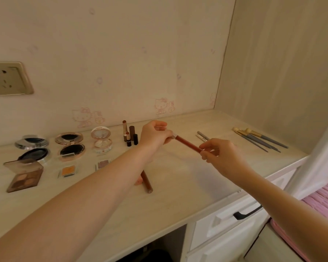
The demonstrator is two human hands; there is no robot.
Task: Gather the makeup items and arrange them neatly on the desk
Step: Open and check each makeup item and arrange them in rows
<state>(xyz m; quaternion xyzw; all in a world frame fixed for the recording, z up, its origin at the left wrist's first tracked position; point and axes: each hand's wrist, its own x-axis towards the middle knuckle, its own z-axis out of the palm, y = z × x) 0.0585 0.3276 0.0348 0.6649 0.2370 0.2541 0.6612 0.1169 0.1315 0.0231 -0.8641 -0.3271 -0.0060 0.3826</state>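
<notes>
Forearms fill the bottom of the frame, reaching up to mid-frame. Left grip (155, 136) pinches the pale cap end of a red-brown pencil (188, 144); right grip (222, 156) is curled round its other end. Both are clamped on it and hold it in the air above the tabletop (178, 195), centre frame. Capping or uncapping, cannot tell.

Done so far, judging by layout:
- Left of frame, back row: silver compact (33, 148), rose-gold compact (70, 146) and white compact (101, 141), all open, side by side.
- Row in front of these: brown palette (24, 174), open; orange pan (67, 171); mauve pan (102, 163), partly behind the left forearm.
- Lipsticks (129, 135) stand in a tight cluster just left of the left grip, by the wall.
- Pens (203, 136) lie together right of centre.
- Brushes (259, 139) lie fanned at upper right of the tabletop.

Left to do:
- Held pencil not yet set down; likely belongs near the pens.
- Second pencil (146, 181) lies loose at lower centre, well apart from any group. Something pinkish touches it, mostly hidden by the forearm.
- Brushes could be straightened.

Judgement: mostly done, two stray pencils remaining.

Other: socket (9, 78) on the wall at upper left, drawer handle (246, 212) at lower right, pink bedding (326, 197) at right edge.
</notes>
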